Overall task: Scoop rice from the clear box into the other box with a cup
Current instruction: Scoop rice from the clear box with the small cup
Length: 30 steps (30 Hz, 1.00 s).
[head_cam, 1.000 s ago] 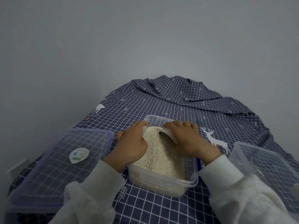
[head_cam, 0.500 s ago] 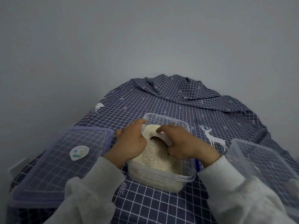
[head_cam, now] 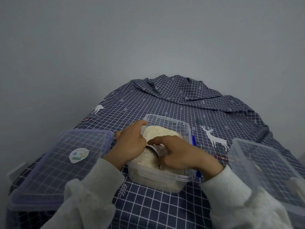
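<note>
A clear plastic box (head_cam: 187, 131) of white rice (head_cam: 158, 132) stands in the middle of the table. My left hand (head_cam: 130, 142) grips its left rim, thumb over the edge. My right hand (head_cam: 179, 152) is inside the box, closed around a small white cup (head_cam: 156, 148) lying on its side, mouth pointing left, pressed into the rice near the box's front. Most of the cup is hidden by my fingers. A second clear box (head_cam: 264, 167), with little or nothing in it, stands at the right.
A clear lid with blue clips and a round sticker (head_cam: 57, 164) lies at the left. A dark blue checked cloth with white deer (head_cam: 165, 100) covers the table and bunches up at the back. A grey wall stands behind.
My right hand has dragged the cup from the far end of the box toward me through the rice. The rice has heaped at the far end. My left hand has stayed on the rim.
</note>
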{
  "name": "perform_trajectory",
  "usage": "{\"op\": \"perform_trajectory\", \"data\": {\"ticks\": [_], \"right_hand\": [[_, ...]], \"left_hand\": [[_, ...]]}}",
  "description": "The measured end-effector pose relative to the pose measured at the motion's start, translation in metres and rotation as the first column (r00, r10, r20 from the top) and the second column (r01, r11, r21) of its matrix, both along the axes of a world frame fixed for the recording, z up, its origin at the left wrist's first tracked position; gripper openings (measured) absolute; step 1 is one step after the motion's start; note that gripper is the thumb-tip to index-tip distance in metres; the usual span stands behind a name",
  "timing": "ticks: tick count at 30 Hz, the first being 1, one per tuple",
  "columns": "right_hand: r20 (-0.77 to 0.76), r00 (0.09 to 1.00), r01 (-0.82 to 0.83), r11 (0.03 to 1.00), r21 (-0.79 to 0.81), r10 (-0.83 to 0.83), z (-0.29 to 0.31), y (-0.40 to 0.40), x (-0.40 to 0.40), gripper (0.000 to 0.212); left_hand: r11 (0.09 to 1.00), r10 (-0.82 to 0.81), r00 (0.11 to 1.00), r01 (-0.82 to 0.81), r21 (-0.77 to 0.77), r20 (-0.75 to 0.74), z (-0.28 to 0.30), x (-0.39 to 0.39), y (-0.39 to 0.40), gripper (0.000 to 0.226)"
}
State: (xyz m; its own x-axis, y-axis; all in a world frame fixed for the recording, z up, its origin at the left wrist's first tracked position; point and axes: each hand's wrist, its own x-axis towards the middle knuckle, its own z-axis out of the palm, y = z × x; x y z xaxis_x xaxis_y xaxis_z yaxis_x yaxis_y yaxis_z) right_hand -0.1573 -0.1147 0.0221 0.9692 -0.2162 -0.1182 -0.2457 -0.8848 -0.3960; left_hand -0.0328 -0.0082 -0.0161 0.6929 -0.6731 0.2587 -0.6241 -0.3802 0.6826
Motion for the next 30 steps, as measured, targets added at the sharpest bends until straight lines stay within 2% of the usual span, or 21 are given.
{"op": "perform_trajectory", "data": {"ticks": [7,13,21,26,30], "right_hand": [[0.023,0.997,0.069,0.987,0.145,-0.074,0.001,-0.001,-0.002,0.064],[0.037,0.986,0.144,0.936,0.322,-0.165,0.001,-0.007,-0.002,0.047],[-0.084,0.961,0.268,0.813,0.517,-0.264,0.001,-0.016,0.008,0.044],[-0.123,0.940,0.330,0.750,0.574,-0.319,0.003,-0.020,0.011,0.031],[-0.134,0.913,0.373,0.654,0.658,-0.386,0.006,-0.024,0.011,0.031]], "left_hand": [[1.000,0.006,1.000,-0.006,-0.009,0.023,-0.001,0.001,-0.001,0.058],[0.999,0.032,0.996,-0.031,-0.011,0.086,-0.001,0.002,-0.003,0.053],[0.999,0.043,0.998,-0.042,-0.016,0.055,-0.002,0.003,-0.004,0.046],[0.999,0.041,0.999,-0.040,-0.033,0.025,0.001,0.001,-0.003,0.041],[0.998,0.038,0.999,-0.038,-0.040,0.009,0.002,0.002,-0.003,0.039]]}}
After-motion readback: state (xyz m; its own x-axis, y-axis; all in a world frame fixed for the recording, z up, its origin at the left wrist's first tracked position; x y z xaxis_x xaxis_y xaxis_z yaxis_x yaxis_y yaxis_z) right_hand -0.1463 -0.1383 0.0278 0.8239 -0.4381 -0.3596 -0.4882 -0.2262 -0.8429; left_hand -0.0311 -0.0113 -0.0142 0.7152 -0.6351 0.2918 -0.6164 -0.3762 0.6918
